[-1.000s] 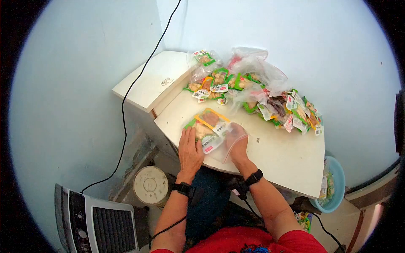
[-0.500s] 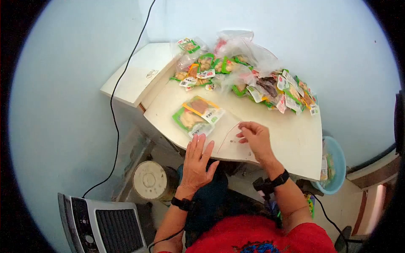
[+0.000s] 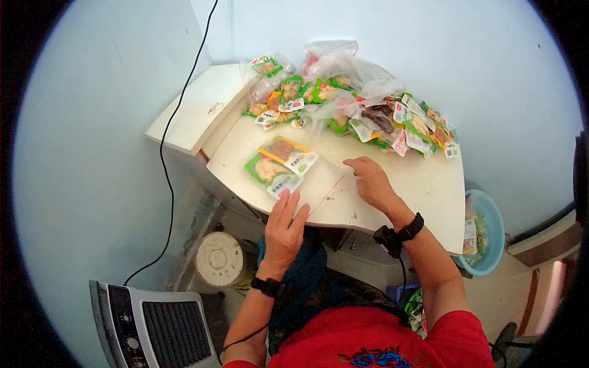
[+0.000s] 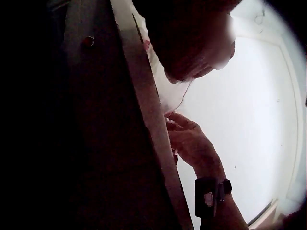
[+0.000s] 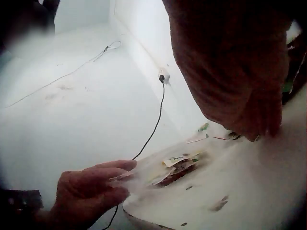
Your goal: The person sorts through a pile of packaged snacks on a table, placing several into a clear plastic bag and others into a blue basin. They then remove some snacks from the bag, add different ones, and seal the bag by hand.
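A clear zip bag [image 3: 316, 184] with a red closure strip lies flat near the table's front edge. Inside it, two food packets overlap: a green-edged packet [image 3: 265, 170] and a yellow-edged packet [image 3: 285, 150]. My left hand [image 3: 284, 236] pinches the lower corner of the bag, its thumb and fingers on either side of the film in the right wrist view. At the strip's other end, my right hand [image 3: 372, 187] has its thumb and index finger on the bag's edge. Its fingertips partly hide that corner.
Several food packets [image 3: 380, 126] and loose plastic bags [image 3: 356, 70] are heaped along the back of the table [image 3: 417, 202]. A blue basin [image 3: 496, 227] with packets stands at the right. On the left are a round stool [image 3: 218, 259] and an air cooler [image 3: 165, 328].
My right hand has come out of the bag to its open edge. My left hand has slid from the packets down to the near corner. The closure strip now lies straighter.
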`<action>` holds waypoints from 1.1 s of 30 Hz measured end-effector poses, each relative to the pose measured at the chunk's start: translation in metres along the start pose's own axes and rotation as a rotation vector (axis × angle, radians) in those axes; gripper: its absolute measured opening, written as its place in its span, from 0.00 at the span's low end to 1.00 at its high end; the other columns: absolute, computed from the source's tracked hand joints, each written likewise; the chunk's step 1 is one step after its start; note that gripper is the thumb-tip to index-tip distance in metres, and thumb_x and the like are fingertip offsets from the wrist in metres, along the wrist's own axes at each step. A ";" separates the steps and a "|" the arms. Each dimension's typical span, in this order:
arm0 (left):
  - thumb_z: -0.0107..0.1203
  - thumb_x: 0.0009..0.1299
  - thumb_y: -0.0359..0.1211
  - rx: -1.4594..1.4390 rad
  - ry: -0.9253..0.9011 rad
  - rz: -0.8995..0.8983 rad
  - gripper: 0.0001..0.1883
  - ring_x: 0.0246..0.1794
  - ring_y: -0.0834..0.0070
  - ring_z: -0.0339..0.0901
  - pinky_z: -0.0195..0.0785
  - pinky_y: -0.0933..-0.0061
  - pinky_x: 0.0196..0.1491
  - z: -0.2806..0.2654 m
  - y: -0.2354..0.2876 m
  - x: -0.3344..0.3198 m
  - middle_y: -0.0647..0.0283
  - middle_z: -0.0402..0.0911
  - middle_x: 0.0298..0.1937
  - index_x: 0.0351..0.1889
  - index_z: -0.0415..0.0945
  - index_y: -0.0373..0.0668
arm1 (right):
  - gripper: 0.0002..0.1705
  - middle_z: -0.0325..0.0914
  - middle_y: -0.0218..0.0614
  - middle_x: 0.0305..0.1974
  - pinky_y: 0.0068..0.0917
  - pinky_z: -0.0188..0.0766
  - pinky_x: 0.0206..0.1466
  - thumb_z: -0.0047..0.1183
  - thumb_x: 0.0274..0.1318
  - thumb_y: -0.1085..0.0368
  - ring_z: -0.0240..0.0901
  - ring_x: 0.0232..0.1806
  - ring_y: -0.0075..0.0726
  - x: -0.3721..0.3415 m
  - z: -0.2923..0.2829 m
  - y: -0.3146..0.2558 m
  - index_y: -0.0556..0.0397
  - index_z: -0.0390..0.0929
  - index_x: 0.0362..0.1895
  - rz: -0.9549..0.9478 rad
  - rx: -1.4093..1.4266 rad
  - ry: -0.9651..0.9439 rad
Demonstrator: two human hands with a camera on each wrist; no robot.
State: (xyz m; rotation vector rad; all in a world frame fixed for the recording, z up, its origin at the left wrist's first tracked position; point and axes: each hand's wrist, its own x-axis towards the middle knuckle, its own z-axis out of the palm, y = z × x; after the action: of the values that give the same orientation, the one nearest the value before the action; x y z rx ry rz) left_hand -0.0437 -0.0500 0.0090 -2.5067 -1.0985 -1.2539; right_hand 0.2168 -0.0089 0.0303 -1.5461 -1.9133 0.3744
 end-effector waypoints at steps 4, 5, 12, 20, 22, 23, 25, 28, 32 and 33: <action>0.60 0.63 0.24 -0.019 0.042 -0.039 0.09 0.59 0.50 0.76 0.72 0.56 0.59 -0.003 0.000 0.009 0.49 0.80 0.55 0.41 0.83 0.38 | 0.29 0.75 0.48 0.51 0.41 0.71 0.58 0.50 0.44 0.81 0.72 0.54 0.55 -0.002 0.002 -0.001 0.54 0.77 0.55 -0.068 -0.028 0.036; 0.60 0.63 0.24 -0.013 0.046 -0.036 0.09 0.58 0.50 0.77 0.73 0.57 0.58 -0.008 0.001 0.013 0.49 0.80 0.55 0.41 0.83 0.38 | 0.28 0.75 0.47 0.51 0.41 0.71 0.58 0.51 0.44 0.81 0.72 0.55 0.54 -0.003 0.002 -0.004 0.53 0.77 0.54 -0.070 -0.025 0.044; 0.59 0.68 0.26 -0.222 0.094 -0.194 0.09 0.48 0.56 0.82 0.75 0.62 0.51 -0.023 0.003 0.031 0.50 0.83 0.48 0.44 0.82 0.35 | 0.19 0.77 0.44 0.50 0.40 0.73 0.56 0.58 0.48 0.75 0.75 0.52 0.51 -0.001 0.009 -0.005 0.52 0.80 0.48 -0.070 0.033 0.143; 0.60 0.70 0.29 -0.379 0.185 -0.431 0.08 0.36 0.72 0.82 0.74 0.73 0.42 -0.056 -0.011 0.069 0.54 0.86 0.37 0.43 0.83 0.34 | 0.04 0.82 0.41 0.36 0.36 0.75 0.40 0.62 0.52 0.70 0.79 0.37 0.48 0.025 -0.014 -0.022 0.54 0.83 0.34 -0.235 0.224 0.313; 0.60 0.71 0.31 -0.436 0.208 -0.490 0.10 0.35 0.82 0.78 0.72 0.77 0.40 -0.069 -0.021 0.084 0.60 0.87 0.36 0.44 0.83 0.34 | 0.04 0.82 0.42 0.36 0.35 0.75 0.38 0.61 0.54 0.70 0.79 0.35 0.48 0.036 -0.040 -0.040 0.55 0.82 0.35 -0.375 0.203 0.354; 0.60 0.71 0.31 -0.485 0.229 -0.500 0.10 0.35 0.82 0.78 0.72 0.77 0.40 -0.075 -0.024 0.093 0.61 0.87 0.36 0.44 0.83 0.33 | 0.04 0.82 0.42 0.35 0.34 0.74 0.38 0.61 0.54 0.70 0.78 0.34 0.48 0.039 -0.053 -0.050 0.56 0.82 0.34 -0.401 0.198 0.353; 0.59 0.72 0.32 -0.588 0.260 -0.520 0.11 0.35 0.82 0.78 0.72 0.78 0.39 -0.088 -0.026 0.113 0.63 0.86 0.36 0.44 0.83 0.32 | 0.04 0.81 0.43 0.34 0.34 0.74 0.37 0.61 0.54 0.70 0.78 0.33 0.48 0.041 -0.079 -0.071 0.57 0.81 0.34 -0.441 0.187 0.352; 0.55 0.75 0.31 -0.738 0.227 -0.568 0.11 0.37 0.76 0.83 0.79 0.74 0.45 -0.097 -0.020 0.134 0.59 0.86 0.38 0.43 0.83 0.32 | 0.05 0.79 0.42 0.29 0.31 0.72 0.34 0.58 0.59 0.69 0.76 0.29 0.39 0.042 -0.098 -0.082 0.59 0.78 0.35 -0.317 0.290 0.315; 0.53 0.76 0.33 -0.930 0.145 -0.648 0.12 0.36 0.75 0.83 0.80 0.73 0.43 -0.098 -0.005 0.143 0.58 0.85 0.37 0.42 0.82 0.32 | 0.07 0.79 0.37 0.28 0.26 0.70 0.32 0.53 0.64 0.68 0.74 0.27 0.26 0.023 -0.124 -0.093 0.60 0.77 0.35 -0.181 0.417 0.249; 0.53 0.76 0.33 -0.952 0.135 -0.651 0.12 0.36 0.75 0.83 0.80 0.72 0.43 -0.099 0.000 0.144 0.58 0.85 0.37 0.42 0.82 0.32 | 0.08 0.79 0.37 0.28 0.25 0.70 0.32 0.52 0.65 0.68 0.74 0.27 0.25 0.017 -0.128 -0.095 0.60 0.77 0.35 -0.192 0.433 0.270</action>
State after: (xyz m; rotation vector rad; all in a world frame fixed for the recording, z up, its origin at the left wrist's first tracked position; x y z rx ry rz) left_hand -0.0511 -0.0119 0.1790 -2.5961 -1.6349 -2.5918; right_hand 0.2232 -0.0403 0.1874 -1.0626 -1.6215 0.4363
